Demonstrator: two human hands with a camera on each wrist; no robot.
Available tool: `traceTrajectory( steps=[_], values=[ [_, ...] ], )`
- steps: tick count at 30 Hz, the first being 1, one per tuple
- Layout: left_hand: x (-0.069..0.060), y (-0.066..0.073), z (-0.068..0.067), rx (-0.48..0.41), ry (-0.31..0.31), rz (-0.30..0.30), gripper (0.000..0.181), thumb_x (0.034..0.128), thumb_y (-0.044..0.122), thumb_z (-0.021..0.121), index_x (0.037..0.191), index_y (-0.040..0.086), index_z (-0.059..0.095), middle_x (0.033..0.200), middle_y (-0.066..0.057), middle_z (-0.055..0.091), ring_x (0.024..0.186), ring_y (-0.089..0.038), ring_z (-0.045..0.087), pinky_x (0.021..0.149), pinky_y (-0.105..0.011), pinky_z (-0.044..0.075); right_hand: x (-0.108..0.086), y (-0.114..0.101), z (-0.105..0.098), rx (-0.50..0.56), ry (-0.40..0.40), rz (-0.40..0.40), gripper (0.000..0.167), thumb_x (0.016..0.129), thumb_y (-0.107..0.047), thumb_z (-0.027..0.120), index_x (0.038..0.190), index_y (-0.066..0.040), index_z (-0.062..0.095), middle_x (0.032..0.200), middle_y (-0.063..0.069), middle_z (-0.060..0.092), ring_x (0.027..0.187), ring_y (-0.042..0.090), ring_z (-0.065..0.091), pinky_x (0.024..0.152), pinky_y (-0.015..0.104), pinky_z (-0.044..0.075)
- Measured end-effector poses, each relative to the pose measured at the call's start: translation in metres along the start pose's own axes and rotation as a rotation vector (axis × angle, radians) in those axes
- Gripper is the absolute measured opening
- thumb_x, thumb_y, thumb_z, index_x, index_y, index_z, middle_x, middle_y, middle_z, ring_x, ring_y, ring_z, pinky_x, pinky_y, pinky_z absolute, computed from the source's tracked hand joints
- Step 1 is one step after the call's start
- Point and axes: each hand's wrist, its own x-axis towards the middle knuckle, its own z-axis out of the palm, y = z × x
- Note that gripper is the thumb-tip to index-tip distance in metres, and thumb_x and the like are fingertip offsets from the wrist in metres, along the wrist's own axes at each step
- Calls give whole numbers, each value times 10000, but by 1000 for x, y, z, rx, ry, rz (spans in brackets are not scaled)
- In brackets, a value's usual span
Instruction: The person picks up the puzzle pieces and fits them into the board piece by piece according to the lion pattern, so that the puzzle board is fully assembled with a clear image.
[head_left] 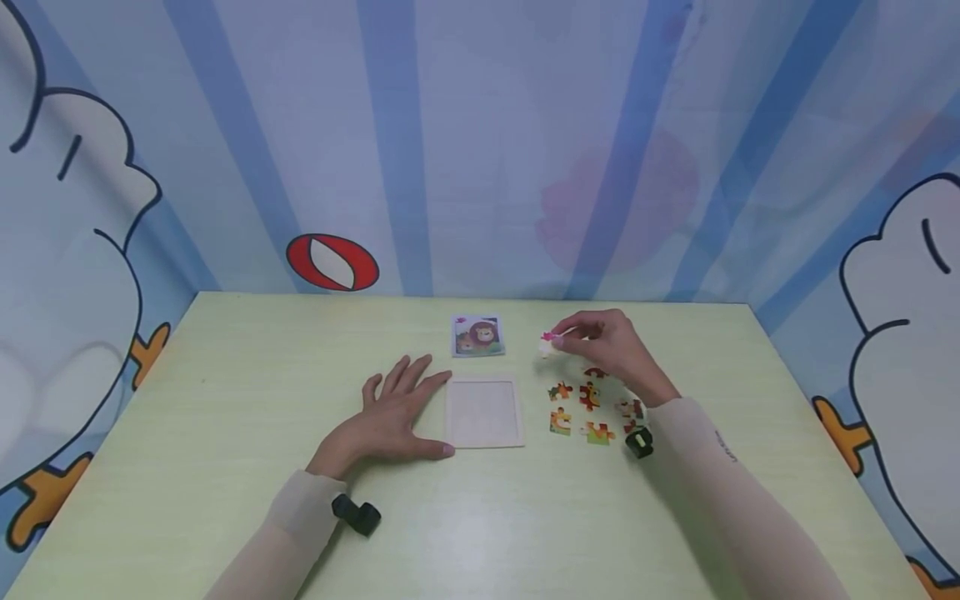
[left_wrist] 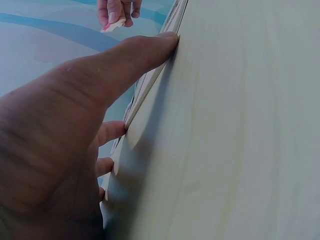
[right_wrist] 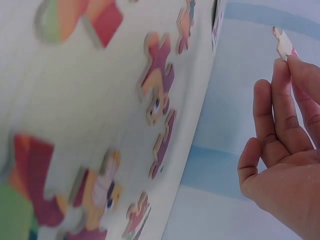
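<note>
My right hand (head_left: 609, 348) pinches a white puzzle piece with a pink patch (head_left: 547, 343) between thumb and fingertips, raised above the table. In the right wrist view the piece (right_wrist: 284, 45) sticks out beyond the fingertips. My left hand (head_left: 386, 425) lies spread at the left side of a square white puzzle tray (head_left: 485, 413). Its thumb touches the tray's near left corner and its index finger the far left one. No pieces lie in the tray. Below and right of the pinched piece, several loose puzzle pieces (head_left: 589, 396) lie on the table.
Behind the tray lies a small picture card with a lion (head_left: 478, 337). The pale table (head_left: 225, 400) ends at a blue striped backdrop (head_left: 480, 167). A dark wrist camera (head_left: 639, 442) on the right sleeve partly overlaps the rightmost pieces.
</note>
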Motion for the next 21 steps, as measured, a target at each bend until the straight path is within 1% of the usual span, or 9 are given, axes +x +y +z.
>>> traceTrajectory(
  steps=[3,6,8,12,14,16,19,21],
  values=[
    [0,1,-1,4,-3,-3,1081,840,634,822,1708,263,297,1833,-111,94,1695,-439,8,1260,-783,51,0,-1,2,23,-1,1,244,954,-367,832,1144,-215,818,1083,125,801,878,439,598,523,312,420],
    [1,1,-1,1,-4,-2,1090,834,628,829,1708,255,296,1832,-117,94,1694,-443,5,1258,-787,50,0,-4,6,59,-3,0,246,950,-348,839,1144,-197,821,1043,56,807,899,429,606,549,302,414],
    [1,0,-1,-2,1,2,1094,828,626,833,1706,248,300,1829,-125,100,1691,-449,11,1253,-791,52,1,-6,9,90,-5,1,239,948,-322,843,1140,-181,823,1008,26,807,870,406,593,555,297,405],
    [0,-1,0,-20,13,13,1097,818,619,839,1700,232,314,1822,-144,115,1682,-465,25,1239,-801,52,3,-9,16,129,-17,16,228,947,-298,845,1135,-171,824,975,-26,799,764,276,536,562,291,376],
    [0,-1,0,-22,12,11,1094,819,623,836,1700,237,315,1824,-138,113,1685,-461,23,1242,-798,50,4,-11,19,136,-25,22,223,945,-300,846,1132,-180,826,992,-35,793,765,242,524,591,300,394],
    [0,-1,0,-15,8,6,1084,827,627,830,1702,248,314,1828,-127,108,1690,-450,19,1248,-792,51,4,-12,23,143,-35,21,221,945,-299,847,1134,-186,828,1030,-26,794,809,272,568,652,334,440],
    [0,0,-1,-7,7,0,1078,832,636,823,1702,256,314,1830,-118,105,1694,-442,19,1253,-788,53,5,-14,27,155,-47,5,216,947,-293,845,1137,-191,830,1104,-3,807,981,384,670,794,410,521],
    [0,1,-1,-7,8,1,1074,832,638,822,1701,258,317,1829,-118,110,1693,-444,23,1253,-790,57,6,-15,30,161,-59,-8,224,952,-292,840,1148,-183,828,1114,19,816,1049,436,695,845,444,541]
  ],
)
